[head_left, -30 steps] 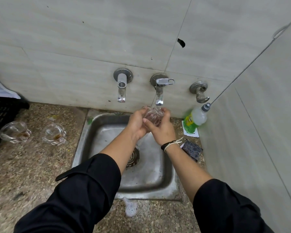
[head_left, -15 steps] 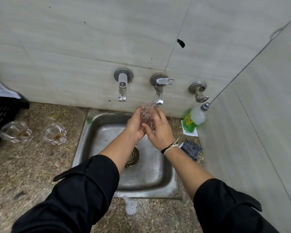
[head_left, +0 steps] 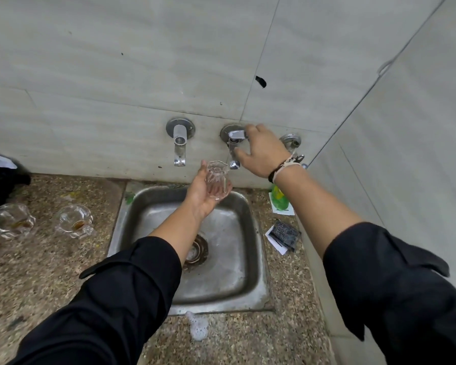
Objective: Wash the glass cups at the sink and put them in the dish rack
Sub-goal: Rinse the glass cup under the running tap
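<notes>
Left hand (head_left: pixel 204 193) cradles glass cup (head_left: pixel 217 179) upright over sink (head_left: pixel 258 262), fingers curled round it. Right hand (head_left: pixel 263 151) on middle tap lever (head_left: pixel 237 134); fingers apparently pinching it.

Left hand (head_left: pixel 204 194) holds glass cup (head_left: pixel 217 179); right hand (head_left: pixel 262 151) apparently grips tap lever (head_left: pixel 236 133).

The speckled stone tabletop (head_left: pixel 50 272) carries two glass cups (head_left: pixel 9 220) (head_left: pixel 74 224) lying at left, a dark scrubber (head_left: pixel 284 231) at right, and foam (head_left: pixel 198 328) near the sink (head_left: pixel 258 259).

Left hand (head_left: pixel 204 194) palm-up, fingers cupped; right hand (head_left: pixel 263 151) raised, fingers loosely curled, wrist banded.
</notes>
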A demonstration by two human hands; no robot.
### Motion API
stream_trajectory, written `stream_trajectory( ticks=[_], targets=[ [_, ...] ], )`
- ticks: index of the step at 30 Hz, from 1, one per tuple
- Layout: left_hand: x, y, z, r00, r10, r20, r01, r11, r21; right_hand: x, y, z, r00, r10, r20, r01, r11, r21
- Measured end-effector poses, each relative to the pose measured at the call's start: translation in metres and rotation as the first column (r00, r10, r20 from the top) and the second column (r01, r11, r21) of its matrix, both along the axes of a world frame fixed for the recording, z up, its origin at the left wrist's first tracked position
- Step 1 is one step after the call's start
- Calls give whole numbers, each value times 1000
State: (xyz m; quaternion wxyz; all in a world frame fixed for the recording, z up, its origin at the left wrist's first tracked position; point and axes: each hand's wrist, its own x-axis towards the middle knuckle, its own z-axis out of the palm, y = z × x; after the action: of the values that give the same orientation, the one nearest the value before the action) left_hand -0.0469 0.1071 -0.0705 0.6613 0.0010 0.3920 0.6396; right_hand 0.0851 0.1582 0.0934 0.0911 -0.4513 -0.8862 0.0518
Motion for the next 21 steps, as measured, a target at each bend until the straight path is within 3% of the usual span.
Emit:
stream_trajectory(
  ticks=[5, 8, 11, 15, 18, 21],
  targets=[
    [-1, -4, 10, 999, 48, -17, -48, 999, -5, -19, -15, 15, 981, -145, 127, 132, 985, 108],
    [-4, -11, 10, 998, 64, -16, -64, 998, 0, -28, -39, 15, 977, -142, 162, 125, 986, 107],
    [-2, -24, 15, 997, 70, -38, -69, 997, 21, -28, -54, 13, 983, -149, 107, 149, 989, 11],
    [1, -48, 13, 994, 58, -92, -57, 998, 19, -17, -74, 11, 982, -164, -93, 130, 946, -297],
    [6, -67, 17, 991, 24, -131, -19, 999, 41, -18, -94, 2, 989, -142, -45, 130, 972, -196],
    [8, -81, 27, 987, -31, -158, 47, 994, 99, -23, -108, 1, 990, -118, 80, 136, 952, -273]
  ],
)
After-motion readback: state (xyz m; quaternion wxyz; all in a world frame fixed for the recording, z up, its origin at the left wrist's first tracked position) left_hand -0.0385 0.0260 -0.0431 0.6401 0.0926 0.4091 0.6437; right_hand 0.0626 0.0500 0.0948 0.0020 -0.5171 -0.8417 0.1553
